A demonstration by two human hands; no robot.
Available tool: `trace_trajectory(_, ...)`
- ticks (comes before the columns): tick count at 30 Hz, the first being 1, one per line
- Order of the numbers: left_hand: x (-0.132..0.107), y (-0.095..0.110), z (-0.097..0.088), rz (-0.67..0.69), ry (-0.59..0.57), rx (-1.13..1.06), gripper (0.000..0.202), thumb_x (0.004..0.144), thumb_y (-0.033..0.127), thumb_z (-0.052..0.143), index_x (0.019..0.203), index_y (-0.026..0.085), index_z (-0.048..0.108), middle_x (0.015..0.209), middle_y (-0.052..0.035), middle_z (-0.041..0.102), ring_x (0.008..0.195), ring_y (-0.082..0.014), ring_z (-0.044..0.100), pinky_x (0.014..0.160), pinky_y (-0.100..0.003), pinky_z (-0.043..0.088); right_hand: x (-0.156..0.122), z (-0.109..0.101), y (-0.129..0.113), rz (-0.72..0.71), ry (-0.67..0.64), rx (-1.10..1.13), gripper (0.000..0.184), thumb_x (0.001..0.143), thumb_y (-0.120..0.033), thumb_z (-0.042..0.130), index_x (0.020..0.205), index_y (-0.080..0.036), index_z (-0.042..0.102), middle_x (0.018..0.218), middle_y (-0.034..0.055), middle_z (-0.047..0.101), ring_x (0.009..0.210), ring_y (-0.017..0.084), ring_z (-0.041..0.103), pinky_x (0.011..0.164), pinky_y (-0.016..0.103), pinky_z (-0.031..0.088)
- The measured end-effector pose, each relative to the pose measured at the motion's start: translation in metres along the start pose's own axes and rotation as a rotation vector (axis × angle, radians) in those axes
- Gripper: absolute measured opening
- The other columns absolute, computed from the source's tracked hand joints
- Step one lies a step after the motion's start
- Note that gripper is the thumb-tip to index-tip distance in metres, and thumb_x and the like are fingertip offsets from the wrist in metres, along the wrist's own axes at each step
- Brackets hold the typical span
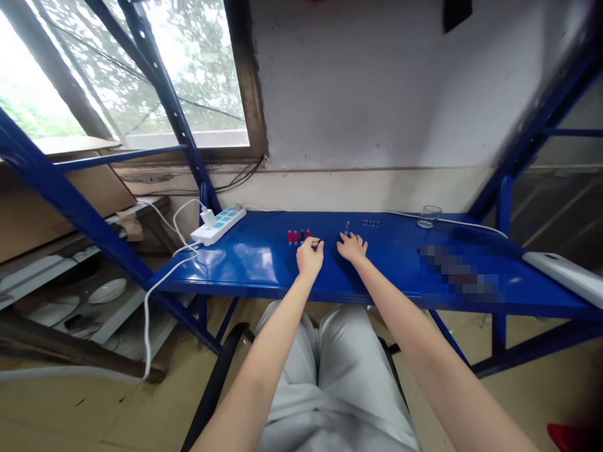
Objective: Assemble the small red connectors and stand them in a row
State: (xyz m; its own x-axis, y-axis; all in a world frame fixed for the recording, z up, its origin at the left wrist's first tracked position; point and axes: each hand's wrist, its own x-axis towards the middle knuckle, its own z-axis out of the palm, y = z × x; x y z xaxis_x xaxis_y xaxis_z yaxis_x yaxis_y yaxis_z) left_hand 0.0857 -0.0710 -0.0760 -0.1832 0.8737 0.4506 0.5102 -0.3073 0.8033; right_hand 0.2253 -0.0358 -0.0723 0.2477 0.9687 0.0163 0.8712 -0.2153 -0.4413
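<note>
My left hand (310, 257) is closed in a pinch above the blue table (254, 270). A short, thin dark piece (324, 240) sticks out from its fingertips toward the right; its kind is too small to make out. Just beyond that hand stands a row of small pieces: red ones (290, 237) at the left, a black one (302, 235), and another red one at the right. My right hand (352, 247) has its fingers spread, low over the tabletop. Its fingertips are close to a small clear piece (347, 225); whether they touch it is unclear.
Several tiny metallic pieces (370, 223) lie in a line behind my right hand. A clear glass (428, 216) stands at the back right, near a white cable. At the left is a white power strip (219, 226); a white device (565, 276) sits at the right edge.
</note>
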Motion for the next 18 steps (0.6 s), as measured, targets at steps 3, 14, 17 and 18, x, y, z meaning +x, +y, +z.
trace_trajectory(3, 0.002, -0.005, 0.002, -0.012, 0.029, -0.05, 0.013, 0.076, 0.026, 0.057, 0.083, 0.018, 0.063, 0.078, -0.0039, 0.068, 0.066, -0.0125, 0.061, 0.066, -0.023, 0.046, 0.007, 0.002, -0.002, 0.006, -0.012, -0.038, 0.054, 0.088, -0.039, 0.028, 0.139, -0.023, 0.031, 0.148, 0.0091, 0.021, 0.136, 0.03, 0.011, 0.106, 0.053, 0.006)
trace_trajectory(14, 0.006, -0.013, 0.004, -0.033, -0.034, -0.224, 0.014, 0.076, 0.027, 0.057, 0.084, 0.017, 0.061, 0.076, -0.0039, 0.066, 0.059, -0.0099, 0.059, 0.061, -0.022, 0.047, 0.006, 0.001, 0.0, -0.038, 0.246, 0.22, 0.042, 0.084, -0.029, 0.037, 0.12, -0.015, 0.054, 0.129, 0.0146, 0.047, 0.122, 0.03, 0.035, 0.1, 0.053, 0.023)
trace_trajectory(17, 0.006, -0.013, 0.005, -0.038, -0.057, -0.238, 0.013, 0.076, 0.025, 0.057, 0.084, 0.016, 0.061, 0.077, -0.0043, 0.066, 0.059, -0.01, 0.059, 0.06, -0.023, 0.048, 0.001, -0.004, 0.005, -0.01, 0.365, 0.505, 0.029, 0.079, -0.026, 0.042, 0.101, -0.014, 0.059, 0.105, 0.0148, 0.06, 0.102, 0.027, 0.051, 0.088, 0.042, 0.038)
trace_trajectory(18, 0.006, -0.014, 0.005, -0.038, -0.062, -0.242, 0.013, 0.075, 0.025, 0.057, 0.084, 0.016, 0.06, 0.077, -0.0044, 0.066, 0.06, -0.0101, 0.059, 0.06, -0.023, 0.048, -0.001, -0.005, 0.007, -0.013, 0.403, 0.601, 0.025, 0.078, -0.025, 0.043, 0.096, -0.014, 0.057, 0.097, 0.013, 0.061, 0.094, 0.024, 0.054, 0.083, 0.039, 0.041)
